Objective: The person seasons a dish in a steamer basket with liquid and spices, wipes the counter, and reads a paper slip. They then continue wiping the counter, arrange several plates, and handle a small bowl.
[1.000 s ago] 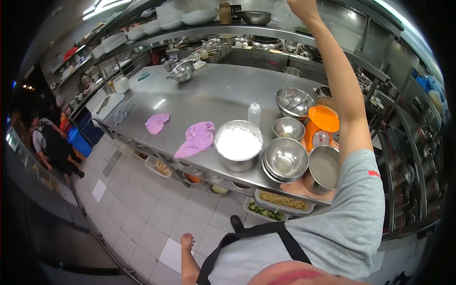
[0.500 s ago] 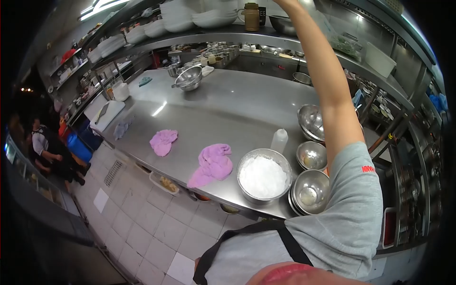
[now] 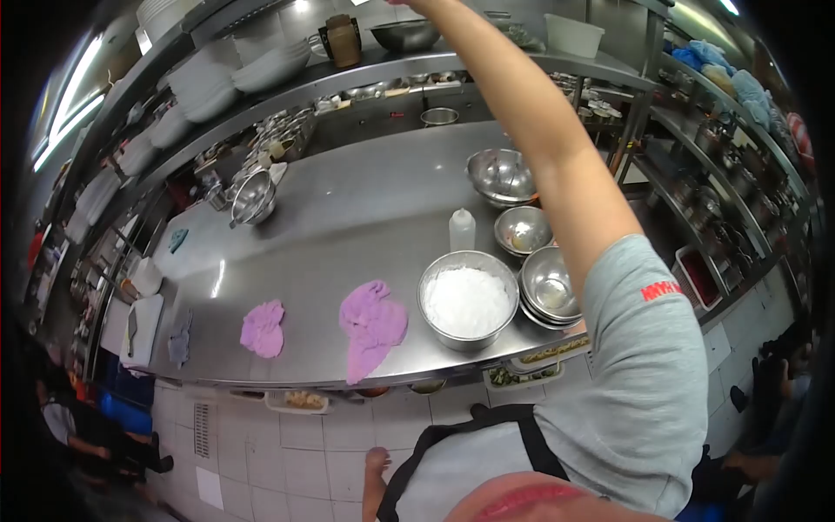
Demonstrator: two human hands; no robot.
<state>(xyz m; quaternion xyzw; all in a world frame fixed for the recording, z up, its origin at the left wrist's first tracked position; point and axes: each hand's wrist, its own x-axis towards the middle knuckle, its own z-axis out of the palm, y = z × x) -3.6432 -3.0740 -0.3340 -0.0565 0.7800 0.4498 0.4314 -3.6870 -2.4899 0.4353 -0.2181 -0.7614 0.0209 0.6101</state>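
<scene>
My right arm stretches up across the view, and only a sliver of my right hand (image 3: 407, 3) shows at the top edge, near the upper shelf; its fingers are cut off. A white corner (image 3: 359, 3) shows just left of it. My left hand (image 3: 377, 459) hangs low beside my apron, away from the counter, its fingers too small to make out. Below the raised arm, a metal bowl of white powder (image 3: 468, 300) stands at the counter's front edge. Behind it is a white squeeze bottle (image 3: 462, 231). Stacked metal bowls (image 3: 551, 285) stand to its right.
Two pink cloths (image 3: 372, 322) lie on the steel counter (image 3: 348, 209). A colander (image 3: 254, 198) stands farther back. The overhead shelf holds plates (image 3: 272, 65), a brown jug (image 3: 344, 42) and a dark bowl (image 3: 404, 35). A knife (image 3: 131, 333) lies on a cutting board. People stand at both sides.
My view has turned right, so the counter things appear farther left. My right arm still reaches up. My left hand has come into view, and a person now shows at the right edge.
</scene>
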